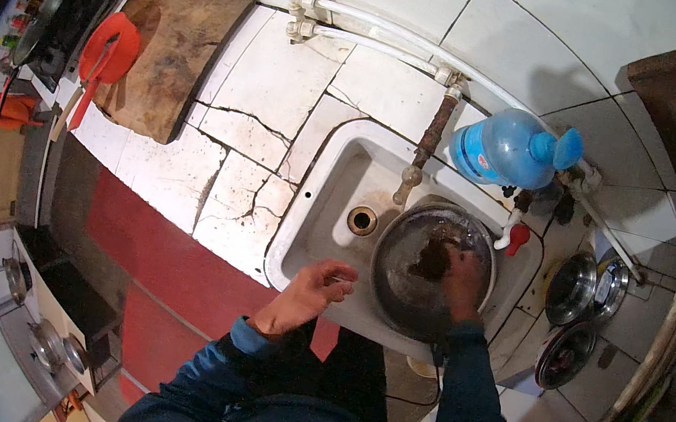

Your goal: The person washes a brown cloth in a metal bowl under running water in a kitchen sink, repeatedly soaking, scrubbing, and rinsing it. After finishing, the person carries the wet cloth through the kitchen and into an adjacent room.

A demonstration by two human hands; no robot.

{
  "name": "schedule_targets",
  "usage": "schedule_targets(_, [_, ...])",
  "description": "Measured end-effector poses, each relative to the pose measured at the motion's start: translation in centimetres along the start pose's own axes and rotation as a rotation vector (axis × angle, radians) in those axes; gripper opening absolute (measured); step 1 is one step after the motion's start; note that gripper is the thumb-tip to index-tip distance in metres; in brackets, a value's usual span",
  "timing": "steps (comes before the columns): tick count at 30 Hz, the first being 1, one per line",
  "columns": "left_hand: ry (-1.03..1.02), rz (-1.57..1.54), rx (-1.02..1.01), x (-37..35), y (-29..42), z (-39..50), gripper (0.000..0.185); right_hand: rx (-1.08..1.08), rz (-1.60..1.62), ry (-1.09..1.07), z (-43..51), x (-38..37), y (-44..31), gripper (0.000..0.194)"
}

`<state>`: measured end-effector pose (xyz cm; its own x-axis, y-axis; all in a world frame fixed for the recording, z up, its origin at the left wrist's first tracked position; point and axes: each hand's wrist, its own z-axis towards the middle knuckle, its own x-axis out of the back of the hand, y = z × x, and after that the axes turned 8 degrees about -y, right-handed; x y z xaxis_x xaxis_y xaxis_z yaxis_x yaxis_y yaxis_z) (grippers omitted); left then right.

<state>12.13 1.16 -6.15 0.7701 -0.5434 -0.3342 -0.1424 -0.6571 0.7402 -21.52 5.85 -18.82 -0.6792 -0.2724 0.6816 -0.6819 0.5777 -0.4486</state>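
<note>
A large round metal pan (394, 295) sits in the white sink (313, 234), tilted over its right part. Inside it, my right hand (467, 280), slightly blurred, grips the edge of a dark brown scrubber (432, 259) against the wet bottom. My left hand (313, 291) hovers by the sink's front rim, left of the pan, fingers loosely curled and apart with nothing in them. The drain hole (362, 221) shows beside the pan. Over the basin reaches a rusty tap pipe (431, 132), and a small tap with a red handle (517, 239) is at the pan's right rim.
A big blue plastic bottle (505, 149) stands behind the sink. Metal bowls (572, 289) lie to the right. On the cracked tile counter (258, 122) at left are a wooden board (168, 59) and a red plastic dish (110, 49) with a knife. A frying pan (46, 17) is farther left.
</note>
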Motion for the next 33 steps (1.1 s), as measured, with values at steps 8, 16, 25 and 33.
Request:
schedule_targets(8, [-0.056,0.251,-0.197,-3.9,0.8,1.6,0.078,0.423,0.000,-0.022,-1.1,1.1,-1.5,0.040])
schedule_targets(16, [-0.028,0.778,-0.702,-13.4,3.3,4.9,0.103,0.430,0.059,0.123,-17.5,12.4,-10.3,0.033])
schedule_targets(25, [-0.163,0.568,-0.604,-13.1,1.7,7.4,0.054,0.236,0.657,0.228,-21.9,15.0,-11.0,0.036])
schedule_targets(33, [-0.341,0.124,-0.164,-10.4,0.8,7.6,0.047,0.213,1.296,0.303,-18.9,12.4,-8.8,0.042])
